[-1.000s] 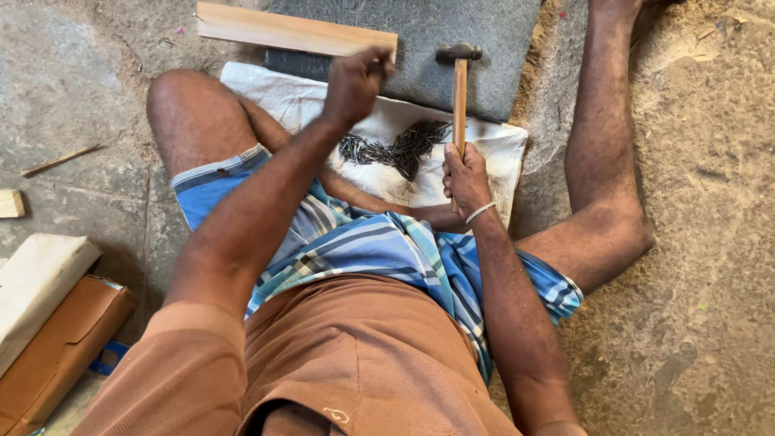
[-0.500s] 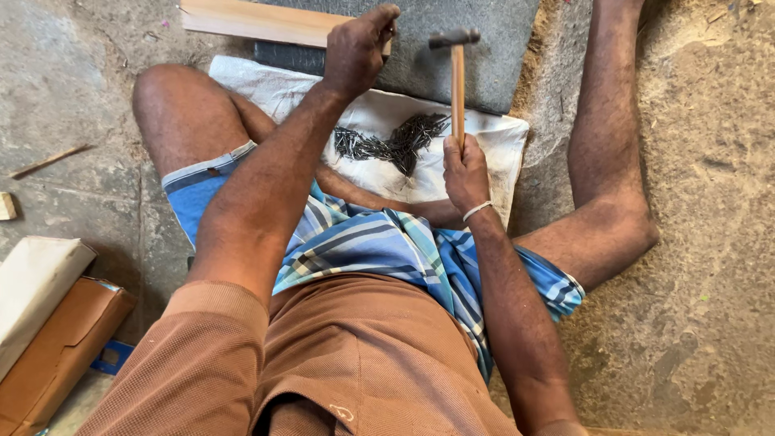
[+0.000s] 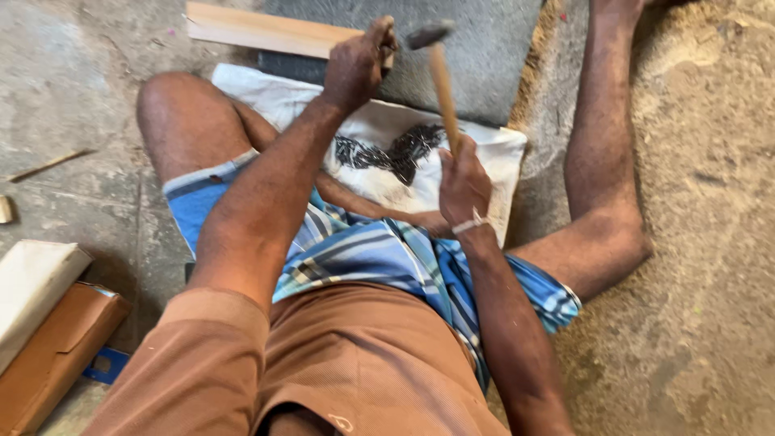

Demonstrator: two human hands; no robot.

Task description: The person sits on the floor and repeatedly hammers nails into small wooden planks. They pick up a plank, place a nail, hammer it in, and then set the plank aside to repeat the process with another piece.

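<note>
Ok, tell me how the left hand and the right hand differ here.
The left hand reaches far forward, pinching at the edge of the wooden strip; the right hand stays nearer the body, gripping the hammer handle. The right wrist wears a pale band; the left wrist is bare. Both hands are bare and closed.

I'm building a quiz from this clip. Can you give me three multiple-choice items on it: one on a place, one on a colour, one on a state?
1. Where does the pile of nails lie?
A. on the white cloth
B. on the cardboard box
C. on the bare floor

2. What colour is the hammer handle?
A. red
B. light wood
C. black

3. What is the right hand doing?
A. resting open
B. gripping the hammer handle
C. pressing the plank

Key: 1 A, the dark nails sit on the cloth between the legs. 2 B, the shaft is pale wood. 3 B, its fingers wrap the handle; the left hand is at the plank.
</note>
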